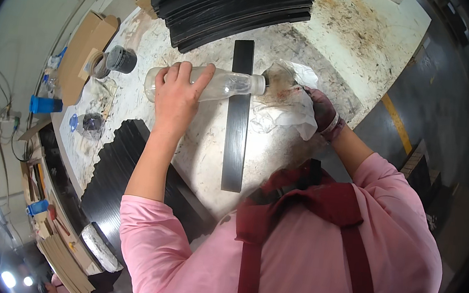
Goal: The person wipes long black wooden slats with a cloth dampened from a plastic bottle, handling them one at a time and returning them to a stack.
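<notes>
My bare left hand is wrapped round a clear plastic bottle held on its side, its neck pointing right. The bottle's mouth is against or just beside a stained white rag; I cannot tell whether they touch. My right hand, in a dark purplish glove, is closed on the rag's right side; its fingertips are partly hidden. Below the bottle's neck a black flat strip lies on the worktable, its long side running away from me.
Stacked black strips lie at the far side. More black strips lie near left. A dark open jar, a small bottle with dark contents and a brown cardboard piece are at left. The table's right edge borders the floor.
</notes>
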{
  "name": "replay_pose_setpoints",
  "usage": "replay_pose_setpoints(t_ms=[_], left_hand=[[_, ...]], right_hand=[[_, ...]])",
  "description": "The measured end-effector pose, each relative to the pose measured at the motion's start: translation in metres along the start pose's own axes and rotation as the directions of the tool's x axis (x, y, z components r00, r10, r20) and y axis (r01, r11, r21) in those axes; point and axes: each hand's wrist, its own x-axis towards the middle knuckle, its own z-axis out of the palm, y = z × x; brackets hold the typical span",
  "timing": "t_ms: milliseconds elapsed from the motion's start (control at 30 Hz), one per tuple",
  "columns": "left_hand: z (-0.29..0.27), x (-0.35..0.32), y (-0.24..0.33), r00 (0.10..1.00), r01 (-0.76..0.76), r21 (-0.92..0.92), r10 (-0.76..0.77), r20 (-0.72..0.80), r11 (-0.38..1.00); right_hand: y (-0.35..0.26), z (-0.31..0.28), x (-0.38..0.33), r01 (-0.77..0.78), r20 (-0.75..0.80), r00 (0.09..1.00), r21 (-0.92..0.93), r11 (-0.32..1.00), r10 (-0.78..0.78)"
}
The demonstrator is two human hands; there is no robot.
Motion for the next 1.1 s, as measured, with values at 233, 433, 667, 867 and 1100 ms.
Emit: replay_pose_setpoints(t_ms=[233, 433, 667, 867, 1100], left_hand=[[0.014, -0.008, 0.007, 0.994, 0.106, -0.219, -0.103, 0.025, 0.970], [0.070, -0.012, -0.017, 0.889, 0.311, -0.566, -0.444, -0.111, 0.764], [0.075, -0.037, -0.037, 0.724, 0.482, -0.747, -0.689, 0.045, 0.458], [0.046, -0.086, 0.061, 0.740, 0.614, -0.480, -0.668, 0.074, 0.627], [0.047, -0.138, 0.155, 0.683, 0.709, -0.208, -0.584, 0.438, 0.674]], right_hand=[[-0.001, 0.020, 0.006, -0.016, 0.086, 0.996, 0.153, 0.988, 0.003], [-0.004, 0.025, 0.011, 0.019, -0.202, 0.979, 0.258, 0.966, 0.035], [-0.051, 0.005, 0.009, 0.194, -0.023, 0.981, -0.034, 0.980, -0.195], [-0.100, 0.058, 0.055, -0.099, -0.245, 0.967, -0.598, 0.795, -0.064], [0.034, 0.112, 0.084, 0.450, 0.384, 0.890, -0.651, -0.612, 0.246]])
